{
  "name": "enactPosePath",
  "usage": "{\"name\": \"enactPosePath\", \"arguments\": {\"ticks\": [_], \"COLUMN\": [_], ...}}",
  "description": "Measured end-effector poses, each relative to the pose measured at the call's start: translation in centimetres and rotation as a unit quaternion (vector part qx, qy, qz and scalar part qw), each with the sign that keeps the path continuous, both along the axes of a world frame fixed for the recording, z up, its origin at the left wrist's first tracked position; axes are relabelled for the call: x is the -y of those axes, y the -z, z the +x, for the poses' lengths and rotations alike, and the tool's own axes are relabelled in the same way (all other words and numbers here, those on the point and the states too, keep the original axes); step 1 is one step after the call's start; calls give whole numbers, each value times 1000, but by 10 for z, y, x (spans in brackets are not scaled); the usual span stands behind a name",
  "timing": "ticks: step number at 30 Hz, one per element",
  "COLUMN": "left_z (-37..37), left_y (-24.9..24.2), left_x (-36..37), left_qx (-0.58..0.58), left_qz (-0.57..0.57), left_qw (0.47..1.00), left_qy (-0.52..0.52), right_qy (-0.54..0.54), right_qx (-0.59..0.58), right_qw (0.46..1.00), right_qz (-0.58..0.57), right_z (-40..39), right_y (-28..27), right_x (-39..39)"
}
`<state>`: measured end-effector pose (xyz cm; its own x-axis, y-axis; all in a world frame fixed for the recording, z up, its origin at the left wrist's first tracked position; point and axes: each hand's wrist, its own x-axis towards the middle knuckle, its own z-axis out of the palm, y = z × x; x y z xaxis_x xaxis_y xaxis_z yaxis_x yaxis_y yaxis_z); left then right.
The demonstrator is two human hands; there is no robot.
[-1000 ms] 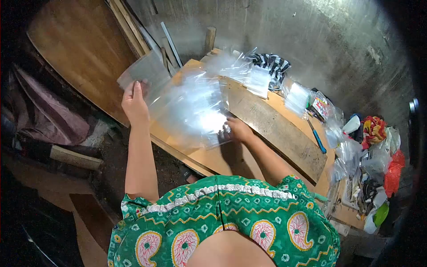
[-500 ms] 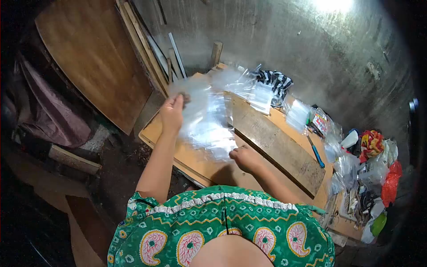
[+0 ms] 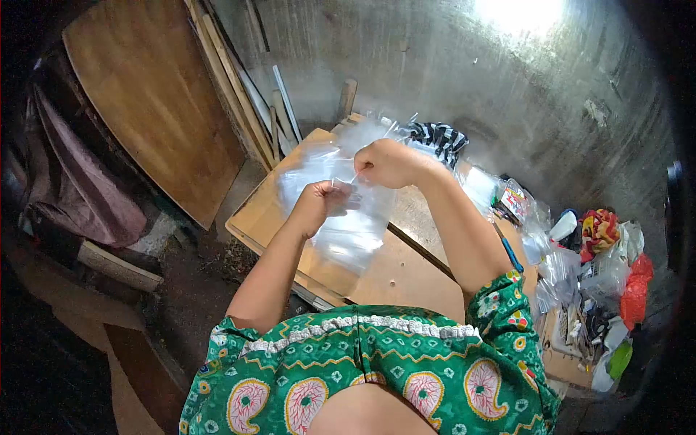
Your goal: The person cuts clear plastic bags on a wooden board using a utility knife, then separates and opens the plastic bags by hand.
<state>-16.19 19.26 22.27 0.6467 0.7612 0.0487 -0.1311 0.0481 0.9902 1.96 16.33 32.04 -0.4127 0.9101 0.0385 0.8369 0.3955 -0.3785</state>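
Clear plastic bags point(image 3: 344, 243) lie in a shiny layer on the wooden table point(image 3: 406, 279), under and around both hands. My left hand point(image 3: 324, 203) is closed at the fingertips on the clear plastic, left of centre. Above and to its right, my right hand point(image 3: 380, 164) pinches an upper edge of the plastic, its fingers pressed together. The two hands are close but apart. Where one sheet ends and another begins cannot be made out.
A dark board point(image 3: 417, 217) lies across the table. On the right are a blue-handled tool point(image 3: 509, 250), more plastic bags point(image 3: 558, 272), a red bag point(image 3: 637, 290) and a striped black-and-white bag point(image 3: 442, 139). Wooden strips point(image 3: 235, 87) lean at the wall.
My right hand has moved up and left from the plastic's lower right edge to its upper part. My left hand has come down and right, nearer to it.
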Motion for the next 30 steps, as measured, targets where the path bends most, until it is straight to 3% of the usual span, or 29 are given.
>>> {"name": "enactPosePath", "arguments": {"ticks": [2,3,5,6,8,10,11,12,14,15,17,18,19,20,21,22,25,30], "left_z": [-1,-3,-8,-8,-8,-6,-7,-7,-34,-54,-68,-70,-72,-72,-71,-71,-63,-49], "left_y": [-7,-9,-9,-8,3,13,5,1,11,17,17,7,1,4,7,10,18,15], "left_x": [5,6,6,6,3,-7,-4,-5,-32,-47,-54,-51,-49,-49,-49,-50,-50,-47], "left_qx": [-12,-13,115,111,23,0,-16,-31,32,77,119,140,160,160,156,151,126,120], "left_qz": [-42,-44,-182,-188,-21,-4,-6,-6,17,18,20,42,65,66,68,69,60,65], "left_qw": [999,999,975,974,999,1000,993,976,961,953,942,925,906,905,907,909,917,920], "left_qy": [2,1,54,54,18,-23,-120,-214,-273,-293,-314,-351,-387,-388,-385,-382,-374,-368], "right_qy": [34,23,13,21,33,60,69,72,206,233,139,66,32,52,107,120,112,134], "right_qx": [-12,-16,-23,-20,-17,-184,-339,-340,-343,-301,-92,-22,-120,-62,-12,-57,-94,-53], "right_qw": [998,1000,999,998,998,977,929,929,891,906,986,997,990,992,992,973,975,965], "right_qz": [-44,3,45,50,48,92,130,128,214,187,11,-11,68,97,71,188,170,221], "right_z": [0,1,0,-1,-5,-4,3,6,14,19,34,39,51,46,32,32,34,29], "right_y": [7,13,22,20,26,31,60,70,92,126,196,242,295,306,280,296,311,320], "right_x": [-4,-7,-7,-7,-8,-9,-27,-26,-15,-10,-1,1,11,26,52,59,60,56]}}
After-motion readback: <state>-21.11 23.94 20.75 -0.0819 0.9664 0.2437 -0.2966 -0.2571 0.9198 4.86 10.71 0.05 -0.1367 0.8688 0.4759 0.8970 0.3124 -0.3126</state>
